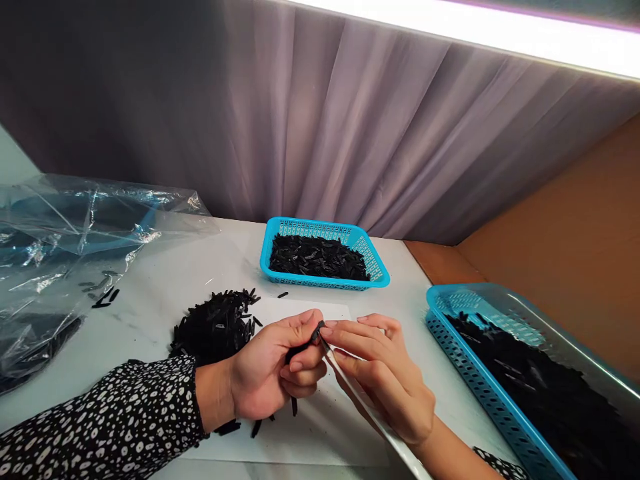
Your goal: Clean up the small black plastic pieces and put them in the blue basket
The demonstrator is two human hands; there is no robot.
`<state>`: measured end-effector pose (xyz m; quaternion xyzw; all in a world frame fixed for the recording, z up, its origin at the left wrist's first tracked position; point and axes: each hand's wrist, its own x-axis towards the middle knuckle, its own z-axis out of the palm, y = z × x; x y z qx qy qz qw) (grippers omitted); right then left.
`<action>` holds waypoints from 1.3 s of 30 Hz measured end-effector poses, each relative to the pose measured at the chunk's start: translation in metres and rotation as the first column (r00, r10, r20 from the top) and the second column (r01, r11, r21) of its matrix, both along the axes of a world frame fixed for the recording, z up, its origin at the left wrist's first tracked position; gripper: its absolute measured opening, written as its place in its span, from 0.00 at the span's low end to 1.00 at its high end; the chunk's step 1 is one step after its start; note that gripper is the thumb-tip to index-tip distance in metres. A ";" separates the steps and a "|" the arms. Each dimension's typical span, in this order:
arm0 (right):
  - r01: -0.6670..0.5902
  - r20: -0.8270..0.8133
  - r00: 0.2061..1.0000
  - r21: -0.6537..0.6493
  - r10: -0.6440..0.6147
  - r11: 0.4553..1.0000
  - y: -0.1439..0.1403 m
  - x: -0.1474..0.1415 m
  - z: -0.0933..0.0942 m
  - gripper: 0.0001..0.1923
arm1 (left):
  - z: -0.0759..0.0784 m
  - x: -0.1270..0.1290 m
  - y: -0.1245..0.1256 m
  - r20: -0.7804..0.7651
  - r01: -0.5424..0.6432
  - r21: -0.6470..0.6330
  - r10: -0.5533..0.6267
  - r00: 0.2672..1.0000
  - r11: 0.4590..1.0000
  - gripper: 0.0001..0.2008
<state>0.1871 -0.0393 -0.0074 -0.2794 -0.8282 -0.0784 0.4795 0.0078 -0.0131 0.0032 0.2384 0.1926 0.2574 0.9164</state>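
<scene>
My left hand [273, 373] pinches a small black plastic piece [317, 329] between thumb and fingers, just above a white sheet [325, 427] on the table. My right hand [385, 377] grips a thin metal tool [370, 413], perhaps a blade or tweezers, whose tip touches the black piece. A loose pile of similar black pieces [215, 323] lies directly left of my left hand. A few stray pieces rest under my left wrist.
A blue basket [373, 257] holding black pieces stands at the back centre. A larger blue basket [480, 387], lined with clear plastic and full of black pieces, sits at the right. Crumpled clear plastic bags [60, 253] lie at the left. A grey curtain hangs behind.
</scene>
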 end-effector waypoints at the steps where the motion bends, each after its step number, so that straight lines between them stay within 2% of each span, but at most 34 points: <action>1: 0.001 0.000 1.000 0.000 -0.001 1.000 0.000 0.000 0.000 0.10 | 0.000 0.000 0.000 0.002 -0.001 -0.004 0.001 1.000 1.000 0.12; 8: 0.021 0.046 0.999 0.009 -0.021 1.000 -0.001 0.002 -0.001 0.10 | -0.002 0.000 0.001 -0.006 -0.011 -0.029 0.011 1.000 1.000 0.12; 14: 0.044 0.177 0.982 0.152 -0.071 0.987 -0.002 0.001 -0.005 0.12 | -0.001 0.000 -0.003 -0.002 -0.047 -0.066 0.047 0.999 0.997 0.10; 20: 0.114 0.138 0.979 0.237 -0.149 0.965 -0.009 -0.006 -0.008 0.14 | 0.004 0.003 -0.014 -0.062 -0.083 -0.119 0.076 0.995 0.989 0.14; 24: 0.169 0.100 0.977 0.184 -0.189 0.968 -0.008 -0.009 -0.007 0.14 | 0.008 0.005 -0.018 -0.086 -0.076 -0.113 0.066 0.994 0.991 0.13; 28: 0.201 -0.170 0.967 0.042 -0.191 0.979 -0.003 -0.009 -0.010 0.09 | 0.011 0.004 -0.017 -0.058 -0.065 -0.079 0.061 0.996 0.995 0.12; 30: 0.162 -0.264 0.954 0.054 -0.143 0.985 -0.001 -0.008 -0.011 0.07 | 0.012 0.004 -0.015 -0.044 -0.065 -0.067 0.062 0.997 0.996 0.13; 34: 0.035 -0.228 0.973 0.067 -0.019 0.997 -0.003 -0.008 -0.008 0.06 | 0.009 0.003 -0.012 -0.031 -0.080 -0.076 0.078 0.997 0.994 0.13; 39: -0.004 -0.102 0.995 0.034 0.007 0.999 -0.006 -0.007 0.004 0.10 | 0.008 0.002 -0.011 -0.013 -0.069 -0.094 0.068 0.998 0.993 0.12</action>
